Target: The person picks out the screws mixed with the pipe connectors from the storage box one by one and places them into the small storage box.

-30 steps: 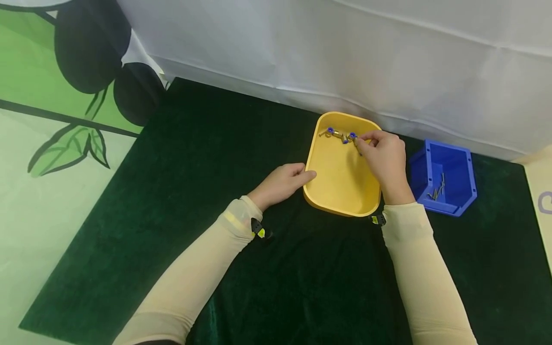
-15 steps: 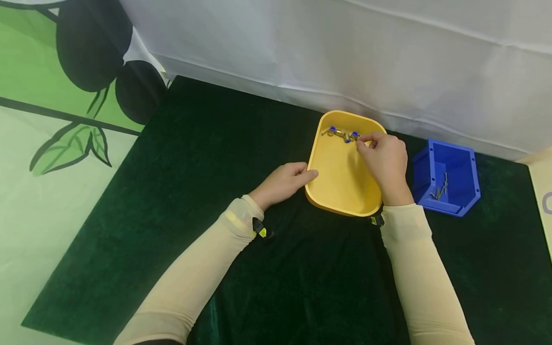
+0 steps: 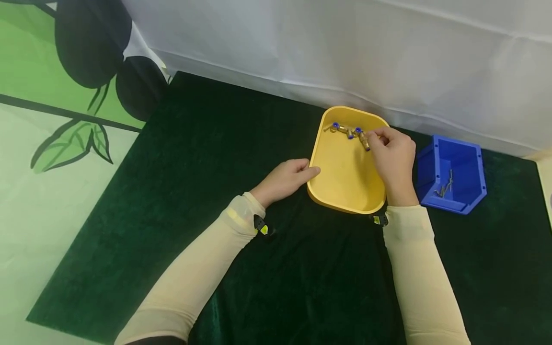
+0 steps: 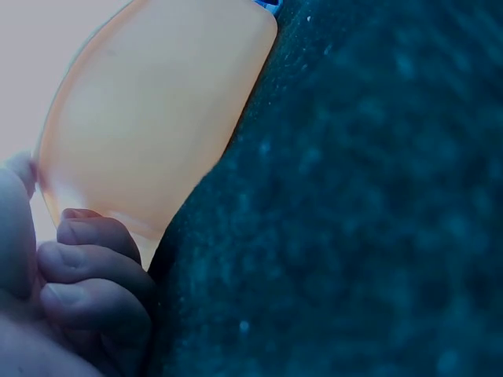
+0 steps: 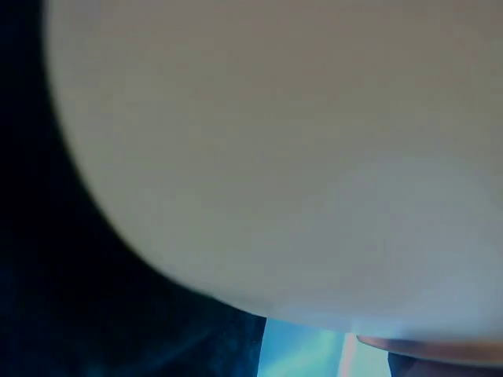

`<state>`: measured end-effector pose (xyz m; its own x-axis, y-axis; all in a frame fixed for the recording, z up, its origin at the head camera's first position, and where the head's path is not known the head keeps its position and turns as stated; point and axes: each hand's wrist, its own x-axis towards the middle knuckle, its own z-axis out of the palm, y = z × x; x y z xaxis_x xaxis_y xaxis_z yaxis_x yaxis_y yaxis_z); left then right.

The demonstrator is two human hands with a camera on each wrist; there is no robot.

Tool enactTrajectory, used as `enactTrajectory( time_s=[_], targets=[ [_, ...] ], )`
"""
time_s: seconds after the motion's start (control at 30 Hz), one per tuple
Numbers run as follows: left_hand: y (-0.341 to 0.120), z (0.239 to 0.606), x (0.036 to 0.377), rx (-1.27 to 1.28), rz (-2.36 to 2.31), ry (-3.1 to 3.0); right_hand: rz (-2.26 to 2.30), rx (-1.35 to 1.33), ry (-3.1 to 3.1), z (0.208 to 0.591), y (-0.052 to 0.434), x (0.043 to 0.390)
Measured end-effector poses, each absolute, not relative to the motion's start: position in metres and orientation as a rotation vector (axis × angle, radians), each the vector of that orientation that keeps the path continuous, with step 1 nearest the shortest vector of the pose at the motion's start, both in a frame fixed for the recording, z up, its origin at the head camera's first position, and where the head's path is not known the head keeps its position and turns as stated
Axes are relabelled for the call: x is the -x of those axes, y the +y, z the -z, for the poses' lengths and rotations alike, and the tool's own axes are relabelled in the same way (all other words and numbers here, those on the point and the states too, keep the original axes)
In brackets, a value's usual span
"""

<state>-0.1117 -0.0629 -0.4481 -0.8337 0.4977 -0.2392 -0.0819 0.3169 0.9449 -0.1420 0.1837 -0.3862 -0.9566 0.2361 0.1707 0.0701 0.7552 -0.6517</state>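
My left hand grips the left side of a yellow plastic tray, thumb over the rim. In the left wrist view, its curled fingers lie against the tray's outer wall. Toward the back of the tray lie several brass fittings with blue ends. Over the tray's right side, my right hand has thumb and fingertips bent together beside a brass fitting. Whether anything is pinched there cannot be seen. The right wrist view is mostly filled by the tray's outer wall, and its fingertips are out of sight.
Right of the tray stands a blue plastic bin with several thin metal screws in it. Dark green cloth covers the table. A white curtain hangs behind the back edge, and a printed panel is at left.
My right hand has shifted slightly right, and more of the brass fitting by its fingertips shows. The left hand keeps its grip on the tray. The whole head view has drifted a little.
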Motion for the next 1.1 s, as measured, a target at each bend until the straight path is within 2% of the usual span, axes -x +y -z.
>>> enactTrajectory(
  time_s=[1.1],
  targets=[
    [-0.0633, 0.4478, 0.1126, -0.328, -1.524, 2.070, -0.982, 0.208, -2.679, 0.3900, 0.1803, 0.1361]
  ],
)
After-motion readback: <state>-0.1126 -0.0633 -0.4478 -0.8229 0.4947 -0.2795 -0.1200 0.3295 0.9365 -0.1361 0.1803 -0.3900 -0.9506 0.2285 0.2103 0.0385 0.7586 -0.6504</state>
